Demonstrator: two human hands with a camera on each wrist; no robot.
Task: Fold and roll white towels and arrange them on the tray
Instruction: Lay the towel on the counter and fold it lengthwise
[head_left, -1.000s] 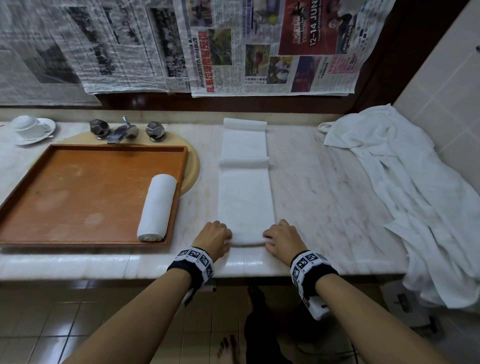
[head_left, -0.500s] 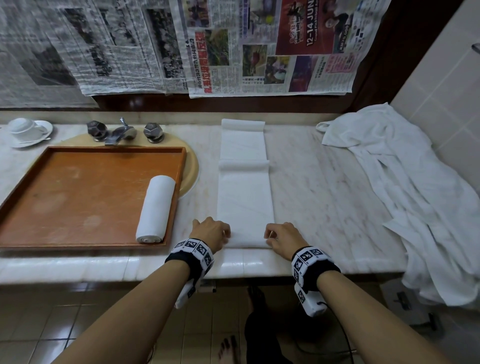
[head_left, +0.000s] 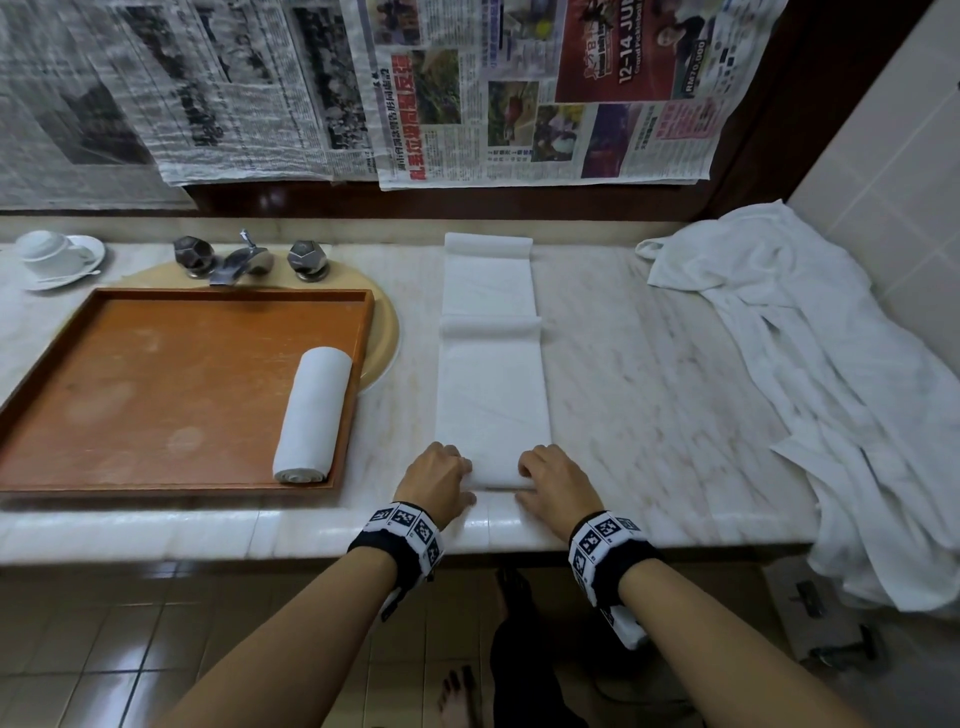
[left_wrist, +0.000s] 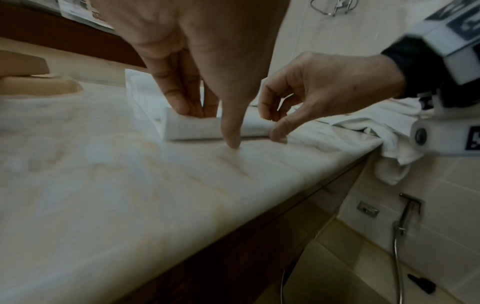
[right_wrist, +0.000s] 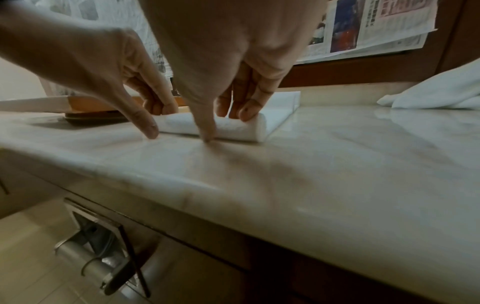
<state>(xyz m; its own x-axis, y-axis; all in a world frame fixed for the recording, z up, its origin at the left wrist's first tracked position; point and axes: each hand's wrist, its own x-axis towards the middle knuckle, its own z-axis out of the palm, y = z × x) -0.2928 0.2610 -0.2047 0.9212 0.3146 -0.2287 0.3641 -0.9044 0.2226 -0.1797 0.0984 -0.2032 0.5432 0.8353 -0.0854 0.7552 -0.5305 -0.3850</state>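
Both hands low centre of head view, working near end of one folded towel strip (head_left: 492, 395) on marble counter (head_left: 649, 374). Left hand (head_left: 435, 480) fingers curled over small roll at strip's end, thumb down on counter. Right hand (head_left: 556, 480) same, fingers curled on roll. One finished rolled towel (head_left: 313, 414) in one wooden tray (head_left: 156, 384), left side, against right rim. One loose white heap (head_left: 831, 395) far right. One cup (head_left: 44, 252) upper left.
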